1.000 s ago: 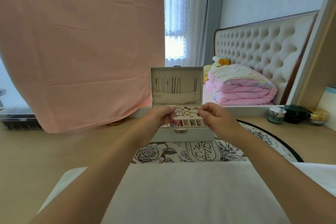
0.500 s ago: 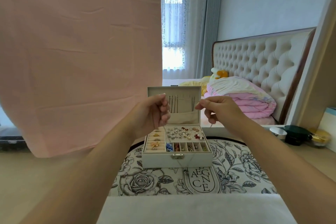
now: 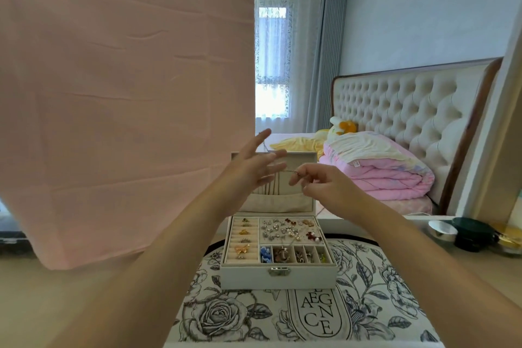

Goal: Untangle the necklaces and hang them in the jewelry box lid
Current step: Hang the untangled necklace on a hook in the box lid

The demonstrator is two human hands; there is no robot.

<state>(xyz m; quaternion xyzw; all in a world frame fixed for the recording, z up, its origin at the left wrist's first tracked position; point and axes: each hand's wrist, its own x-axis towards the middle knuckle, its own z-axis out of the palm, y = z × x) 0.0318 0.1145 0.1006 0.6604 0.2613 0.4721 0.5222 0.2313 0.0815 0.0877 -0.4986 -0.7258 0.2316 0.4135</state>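
A white jewelry box [image 3: 278, 274] stands open on a floral mat, its tray full of rings, earrings and small charms. Its upright lid [image 3: 300, 159] has several thin chains hanging above a fabric pocket [image 3: 276, 203]. My left hand [image 3: 254, 169] is raised in front of the lid with its fingers spread, and a thin necklace [image 3: 288, 171] is looped over them. My right hand [image 3: 324, 186] pinches the other end of that chain between thumb and forefinger, just right of my left fingertips. My hands hide most of the hanging chains.
A large pink cloth [image 3: 127, 93] hangs close on the left. The round floral mat [image 3: 254, 316] covers the wooden tabletop. A dark jar [image 3: 471, 234] and a silver dish [image 3: 442, 230] sit at the right. Behind are a bed and a folded pink quilt [image 3: 381, 175].
Both hands rose from the tray to the front of the lid. My left hand went from closed to spread fingers, with the chain stretched between the hands.
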